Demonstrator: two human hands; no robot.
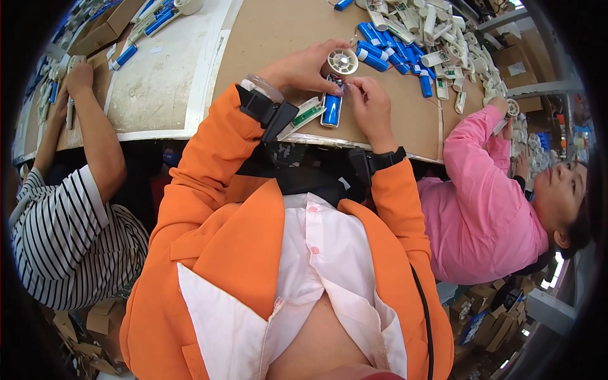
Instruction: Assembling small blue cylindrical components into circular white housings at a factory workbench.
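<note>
Near the table's front edge lies an opened white handheld fan (342, 61), its round grille pointing away from me. A blue cylindrical battery (331, 110) sits in its handle, with small wires (334, 80) bunched between battery and fan head. My left hand (307, 68) grips the fan around its neck, fingers curled at the grille's side. My right hand (372, 104) is closed in a pinch beside the wires; what its fingertips hold is too small to make out. Left of the battery, a white casing half with a green circuit board (304, 118) lies slanted.
Loose blue batteries (396, 50) and a heap of white fan parts (443, 38) cover the table's far right. A co-worker in pink (481, 171) works at the right, another in stripes (69, 234) at the left. More batteries (125, 57) and a cardboard box (107, 28) are far left.
</note>
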